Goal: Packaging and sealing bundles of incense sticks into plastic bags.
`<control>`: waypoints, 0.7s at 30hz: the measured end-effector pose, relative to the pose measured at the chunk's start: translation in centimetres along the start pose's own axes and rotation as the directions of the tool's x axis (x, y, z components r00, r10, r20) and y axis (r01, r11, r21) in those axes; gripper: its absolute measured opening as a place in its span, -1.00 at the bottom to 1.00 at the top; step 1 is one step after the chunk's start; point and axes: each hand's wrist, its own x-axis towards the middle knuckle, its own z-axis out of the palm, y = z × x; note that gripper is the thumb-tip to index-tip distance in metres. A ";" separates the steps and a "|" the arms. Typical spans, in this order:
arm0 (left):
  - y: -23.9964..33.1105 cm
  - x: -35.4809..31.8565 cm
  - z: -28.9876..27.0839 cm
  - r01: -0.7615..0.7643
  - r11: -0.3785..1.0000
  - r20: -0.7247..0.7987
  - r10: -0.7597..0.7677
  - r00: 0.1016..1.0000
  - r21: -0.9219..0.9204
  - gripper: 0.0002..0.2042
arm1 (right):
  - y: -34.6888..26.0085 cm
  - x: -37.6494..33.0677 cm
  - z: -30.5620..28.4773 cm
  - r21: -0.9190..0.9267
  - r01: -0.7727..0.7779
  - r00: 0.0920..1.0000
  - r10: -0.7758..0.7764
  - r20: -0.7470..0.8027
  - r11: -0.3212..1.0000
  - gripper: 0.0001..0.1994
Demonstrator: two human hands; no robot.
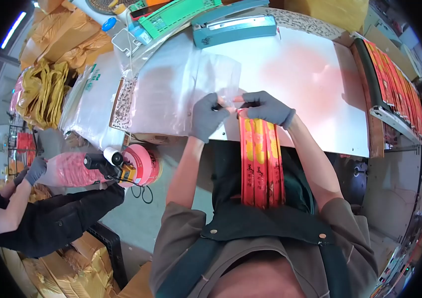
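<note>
My left hand point(208, 118), in a grey fingertip-less glove, pinches the edge of a clear plastic bag point(224, 72) at the near side of the table. My right hand point(269, 109), gloved the same way, is closed over the top end of a bundle of long red packets with yellow print point(260, 164). The packets hang past the table edge in front of my apron. Its bare index finger and thumb reach to the bag's edge, close to my left fingertips. Under the bag lies a stack of clear plastic bags point(164, 94).
A blue-green bag sealer point(236, 33) and green plastic tray point(178, 19) stand at the table's far side. More red packets point(395, 82) fill a holder at right. At left, a co-worker's gloved hand point(37, 170) holds a pink-filled clear bag point(74, 169) near a pink tub point(141, 164).
</note>
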 end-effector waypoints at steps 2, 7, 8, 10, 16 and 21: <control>0.9 -0.8 0.9 -0.029 0.994 -0.029 0.032 0.999 0.108 -0.93 | -0.7 0.2 0.2 -0.070 -0.074 0.997 0.074 0.002 0.995 -0.68; 1.6 -2.1 0.2 0.294 0.916 0.150 -0.262 0.953 -0.273 -0.90 | 0.1 0.1 0.0 -0.059 -0.014 1.000 0.013 -0.015 0.998 -0.74; 1.3 -2.4 0.2 0.297 0.916 0.149 -0.265 0.953 -0.270 -0.90 | 0.1 0.0 0.0 -0.055 -0.014 1.000 0.014 -0.013 0.998 -0.74; 0.6 -2.6 0.4 0.413 0.707 0.180 -0.383 0.906 -0.574 -0.90 | -0.1 -0.4 -0.1 -0.064 -0.028 0.999 0.025 -0.044 0.998 -0.80; 0.3 -1.8 -0.4 0.171 0.661 -0.054 -0.305 0.951 -0.730 -0.93 | 1.5 -2.0 -2.1 0.003 0.004 0.998 -0.004 -0.058 1.000 -0.89; 0.4 -2.2 4.2 0.112 0.956 0.016 -0.112 0.994 -0.272 -0.87 | 1.2 -2.1 -1.7 0.022 -0.036 0.995 0.037 -0.089 0.999 -0.91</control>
